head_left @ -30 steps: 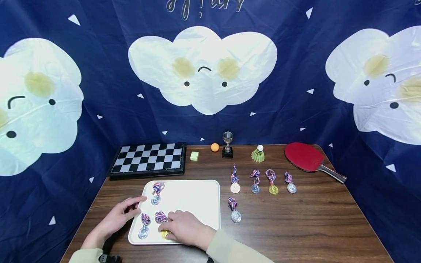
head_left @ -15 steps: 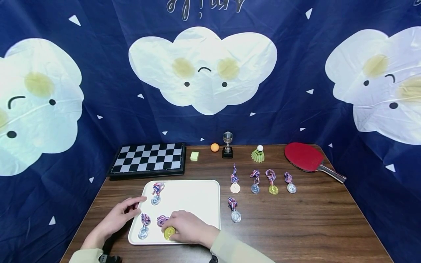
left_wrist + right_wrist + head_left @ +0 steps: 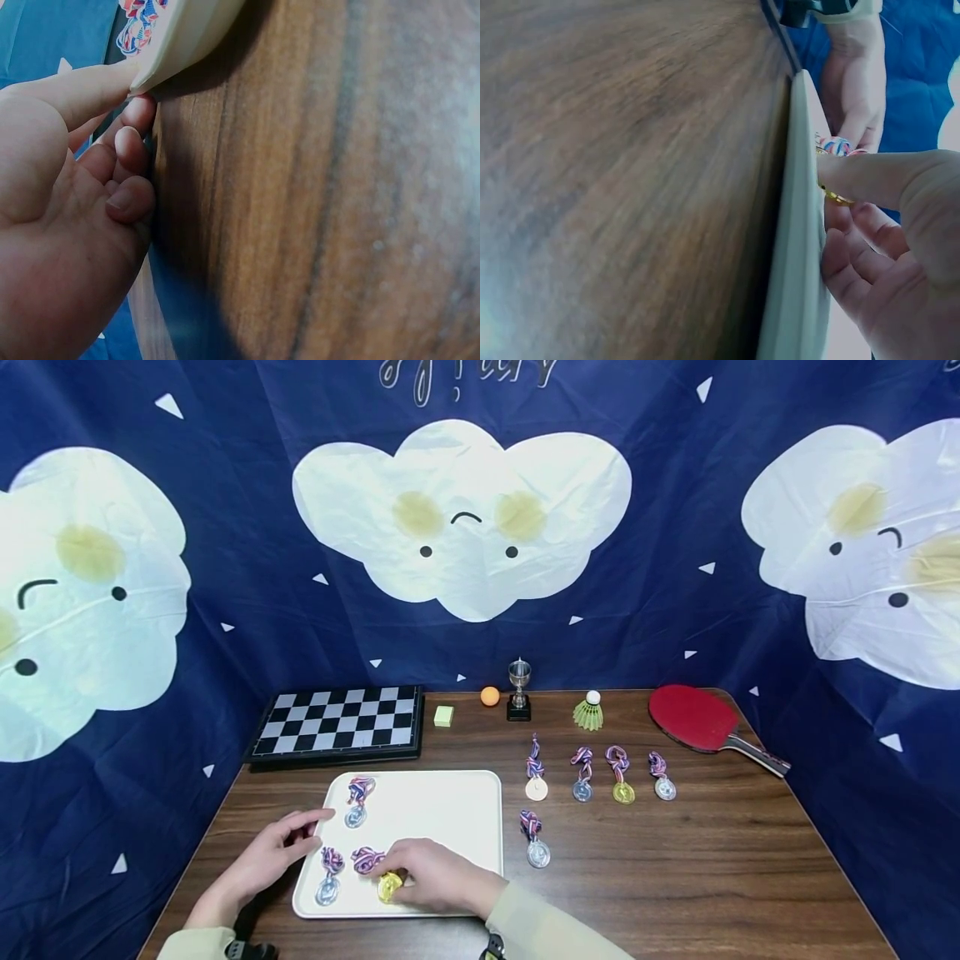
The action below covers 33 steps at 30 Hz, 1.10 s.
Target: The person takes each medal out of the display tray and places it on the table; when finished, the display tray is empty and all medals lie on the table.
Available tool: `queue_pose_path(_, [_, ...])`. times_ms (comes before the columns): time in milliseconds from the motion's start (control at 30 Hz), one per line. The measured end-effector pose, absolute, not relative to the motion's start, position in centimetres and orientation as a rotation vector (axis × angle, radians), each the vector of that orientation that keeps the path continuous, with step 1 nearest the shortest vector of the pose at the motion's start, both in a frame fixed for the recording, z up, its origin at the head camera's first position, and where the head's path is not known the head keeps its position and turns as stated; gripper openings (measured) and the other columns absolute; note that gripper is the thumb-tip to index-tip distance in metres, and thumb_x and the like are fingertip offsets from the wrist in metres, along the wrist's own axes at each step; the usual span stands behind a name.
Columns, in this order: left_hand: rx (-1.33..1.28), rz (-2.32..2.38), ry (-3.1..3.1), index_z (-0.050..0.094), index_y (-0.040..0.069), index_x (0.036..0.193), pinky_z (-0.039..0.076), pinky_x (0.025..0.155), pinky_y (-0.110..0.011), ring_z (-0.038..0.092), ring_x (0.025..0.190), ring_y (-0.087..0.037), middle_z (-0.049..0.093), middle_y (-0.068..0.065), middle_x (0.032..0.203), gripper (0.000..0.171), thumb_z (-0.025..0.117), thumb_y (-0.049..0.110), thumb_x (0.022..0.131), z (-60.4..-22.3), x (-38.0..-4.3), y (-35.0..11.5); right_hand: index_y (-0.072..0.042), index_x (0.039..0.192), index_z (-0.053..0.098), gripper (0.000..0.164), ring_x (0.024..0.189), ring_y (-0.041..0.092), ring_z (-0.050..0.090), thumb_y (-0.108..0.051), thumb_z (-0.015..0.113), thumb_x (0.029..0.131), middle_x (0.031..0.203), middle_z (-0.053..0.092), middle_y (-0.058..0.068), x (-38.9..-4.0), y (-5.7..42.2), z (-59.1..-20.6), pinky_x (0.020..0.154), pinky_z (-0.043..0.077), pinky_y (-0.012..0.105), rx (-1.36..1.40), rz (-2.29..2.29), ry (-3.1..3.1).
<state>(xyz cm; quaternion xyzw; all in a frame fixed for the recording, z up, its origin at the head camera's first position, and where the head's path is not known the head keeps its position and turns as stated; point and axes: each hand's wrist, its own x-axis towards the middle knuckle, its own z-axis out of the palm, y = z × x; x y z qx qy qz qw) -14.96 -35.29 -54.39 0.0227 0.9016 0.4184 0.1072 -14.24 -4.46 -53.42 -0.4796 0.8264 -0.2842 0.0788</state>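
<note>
In the head view, my right hand (image 3: 438, 877) is over the front of a white tray (image 3: 442, 806), its thumb and fingers on a gold medal (image 3: 389, 887). The medal's striped ribbon (image 3: 366, 859) lies bunched beside my fingertips. From the right wrist, the edge of the gold medal (image 3: 835, 196) shows between thumb and fingers, close by the tray rim (image 3: 791, 225). My left hand (image 3: 273, 850) holds the tray's left rim; the left wrist view has its thumb (image 3: 94, 90) on the rim and fingers below. Two silver medals, one front (image 3: 327, 890) and one back (image 3: 356, 814), lie on the tray's left side.
Right of the tray lie a silver medal (image 3: 537, 853), a bronze-toned medal (image 3: 536, 788) and several others. Behind stand a chessboard (image 3: 337, 722), a pale green block (image 3: 443, 717), an orange ball (image 3: 490, 696), a trophy cup (image 3: 519, 689), a shuttlecock (image 3: 588, 712) and a red paddle (image 3: 692, 717).
The gold medal has shifted a little to the right on the tray and shows more under my right hand, which moved slightly right with it. My left hand stays put.
</note>
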Motion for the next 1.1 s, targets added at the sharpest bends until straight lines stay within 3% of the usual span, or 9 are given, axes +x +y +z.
queue_pose_path(167, [0.055, 1.223, 2.649, 0.060, 0.027, 0.127, 0.036, 0.070, -0.029, 0.044, 0.091, -0.022, 0.048, -0.007, 0.101, 0.038, 0.066, 0.021, 0.090, -54.4, -14.9, -35.3, -0.025, 0.122, 0.065, 0.042, 0.078, -0.003, 0.052, -0.015, 0.074, 0.082, 0.100, 0.058, -0.015, -14.4, -2.9, -52.8, 0.066, 0.039, 0.007, -1.373, -1.013, 2.401])
queue_pose_path(533, [0.035, 1.220, 2.623, 0.059, 0.027, 0.129, 0.037, 0.074, -0.030, 0.043, 0.095, -0.024, 0.052, -0.006, 0.108, 0.039, 0.065, 0.022, 0.090, -54.3, -15.1, -35.3, -0.018, 0.120, 0.065, 0.045, 0.088, 0.003, 0.057, -0.009, 0.077, 0.078, 0.113, 0.062, -0.005, -15.4, 5.2, -50.9, 0.070, 0.049, 0.019, -1.251, -1.386, 2.409])
queue_pose_path(700, [0.044, 1.229, 2.625, 0.059, 0.026, 0.129, 0.037, 0.072, -0.029, 0.043, 0.093, -0.023, 0.050, -0.007, 0.104, 0.039, 0.065, 0.021, 0.090, -54.3, -15.0, -35.4, -0.014, 0.121, 0.065, 0.045, 0.082, 0.012, 0.058, -0.007, 0.076, 0.078, 0.114, 0.060, -0.005, -15.9, 10.0, -50.7, 0.068, 0.050, 0.026, -1.154, -1.465, 2.465])
queue_pose_path(1033, [0.059, 1.236, 2.640, 0.059, 0.024, 0.129, 0.037, 0.071, -0.028, 0.044, 0.091, -0.022, 0.050, -0.007, 0.103, 0.039, 0.065, 0.021, 0.090, -54.2, -15.0, -35.4, -0.022, 0.117, 0.066, 0.042, 0.086, 0.011, 0.058, -0.010, 0.078, 0.078, 0.112, 0.063, -0.001, -16.2, 18.3, -52.3, 0.066, 0.050, 0.027, -1.039, -1.471, 2.722])
queue_pose_path(1100, [0.051, 1.235, 2.639, 0.060, 0.024, 0.128, 0.037, 0.071, -0.028, 0.044, 0.092, -0.022, 0.050, -0.007, 0.103, 0.039, 0.066, 0.021, 0.090, -54.1, -15.0, -35.3, -0.020, 0.116, 0.067, 0.042, 0.090, 0.012, 0.058, -0.010, 0.079, 0.077, 0.113, 0.063, -0.003, -16.0, 19.5, -52.7, 0.072, 0.049, 0.028, -1.000, -1.415, 2.792])
